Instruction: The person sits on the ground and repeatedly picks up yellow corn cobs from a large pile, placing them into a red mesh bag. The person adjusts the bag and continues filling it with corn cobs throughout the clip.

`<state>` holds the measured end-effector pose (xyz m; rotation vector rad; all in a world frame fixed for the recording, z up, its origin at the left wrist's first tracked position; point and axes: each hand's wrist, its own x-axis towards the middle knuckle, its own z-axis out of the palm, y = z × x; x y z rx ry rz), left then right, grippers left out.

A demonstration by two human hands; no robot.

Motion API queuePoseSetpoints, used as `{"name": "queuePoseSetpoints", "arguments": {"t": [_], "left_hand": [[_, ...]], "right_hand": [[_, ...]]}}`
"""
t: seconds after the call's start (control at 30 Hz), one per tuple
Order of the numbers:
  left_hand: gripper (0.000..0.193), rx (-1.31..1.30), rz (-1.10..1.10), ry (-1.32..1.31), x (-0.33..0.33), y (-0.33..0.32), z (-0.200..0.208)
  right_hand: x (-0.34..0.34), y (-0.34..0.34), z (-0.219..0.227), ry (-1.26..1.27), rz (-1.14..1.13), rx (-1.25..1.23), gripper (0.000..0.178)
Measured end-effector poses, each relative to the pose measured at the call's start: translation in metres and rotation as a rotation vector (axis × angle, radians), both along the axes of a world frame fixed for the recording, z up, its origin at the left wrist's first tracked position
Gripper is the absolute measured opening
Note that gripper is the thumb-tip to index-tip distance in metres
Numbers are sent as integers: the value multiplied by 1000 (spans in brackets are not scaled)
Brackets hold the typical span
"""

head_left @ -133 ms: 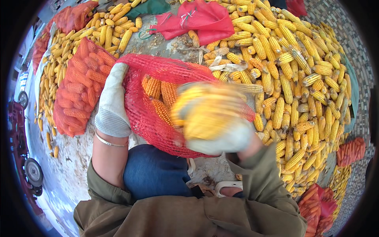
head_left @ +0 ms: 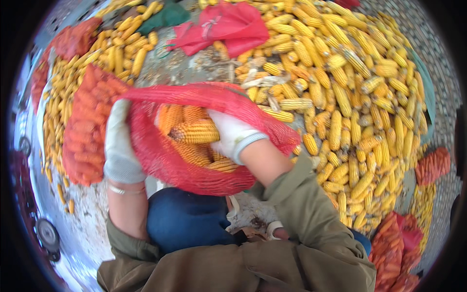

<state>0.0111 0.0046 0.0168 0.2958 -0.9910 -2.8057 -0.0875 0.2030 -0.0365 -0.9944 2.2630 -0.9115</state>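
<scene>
A red mesh bag (head_left: 194, 176) sits before me with its mouth spread, and several yellow-orange corn cobs (head_left: 193, 132) show inside. My left hand (head_left: 119, 146), in a white glove with a grey cuff, grips the bag's left rim; its fingertips are covered by the mesh. My right hand (head_left: 233, 134), gloved too, reaches through the mouth into the bag. Its fingers are bent around the right end of a corn cob and are partly hidden by it. Other cobs lie under and behind that one.
A large corn heap (head_left: 350, 112) spreads on the right. To the left stands a filled orange mesh sack (head_left: 90, 131), beside more loose cobs (head_left: 119, 58). A flat red bag (head_left: 226, 27) lies ahead. Filled sacks (head_left: 389, 248) stand at the lower right, and a wheel (head_left: 47, 233) at far left.
My right hand has moved from above the bag's right side into its mouth, bringing cobs with it. The left hand still holds the rim. The whole view has shifted slightly.
</scene>
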Motion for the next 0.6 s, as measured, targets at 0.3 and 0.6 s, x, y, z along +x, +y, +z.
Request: {"name": "queuePoseSetpoints", "arguments": {"t": [0.3,0.6], "left_hand": [[42,-179,372,-343,3,-36,-14],[40,-421,492,-353,0,-7,2]], "right_hand": [[-4,172,-106,30,-1119,-622,45],[-55,230,-211,-147,-705,1046,94]]}}
